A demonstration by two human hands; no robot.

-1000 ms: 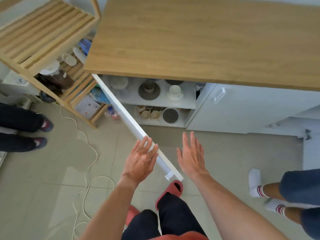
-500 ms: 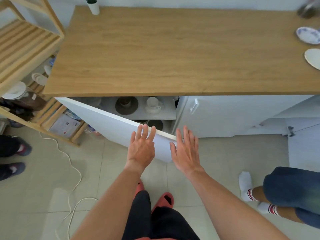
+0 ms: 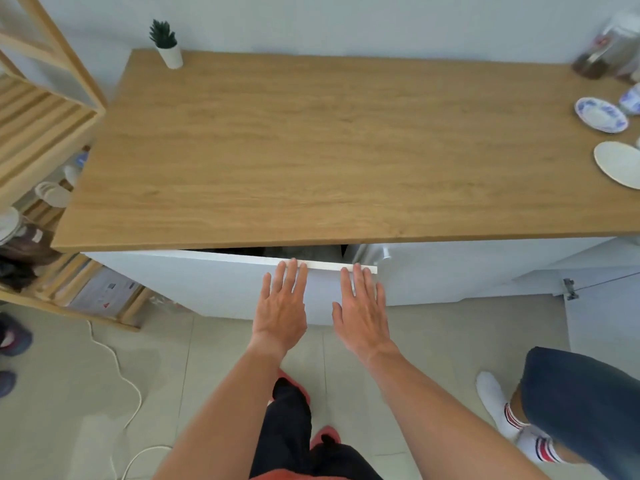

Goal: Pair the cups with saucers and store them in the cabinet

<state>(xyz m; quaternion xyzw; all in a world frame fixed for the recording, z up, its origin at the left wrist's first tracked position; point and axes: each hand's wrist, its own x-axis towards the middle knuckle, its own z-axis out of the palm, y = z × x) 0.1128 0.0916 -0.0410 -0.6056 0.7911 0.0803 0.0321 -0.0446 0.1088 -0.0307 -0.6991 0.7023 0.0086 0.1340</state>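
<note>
The white cabinet door (image 3: 207,282) under the wooden counter (image 3: 329,147) stands only a narrow gap ajar. My left hand (image 3: 282,306) and my right hand (image 3: 360,306) lie flat against the door's outer face near its free edge, fingers spread, holding nothing. The cups and saucers inside the cabinet are hidden behind the door. On the counter's far right lie a blue-patterned saucer (image 3: 601,114) and a plain white saucer (image 3: 620,162), with a blue-patterned cup (image 3: 631,98) cut off by the frame edge.
A small potted plant (image 3: 166,43) stands at the counter's back left. A wooden slatted shelf (image 3: 38,109) with jars stands to the left. A white cable (image 3: 117,379) trails across the tiled floor. Another person's socked feet (image 3: 498,400) are at the right, and shoes (image 3: 10,337) at the left edge.
The cabinet door has swung from wide open to nearly shut under both my flat hands. The view has risen, and the stored cups and saucers have gone out of sight.
</note>
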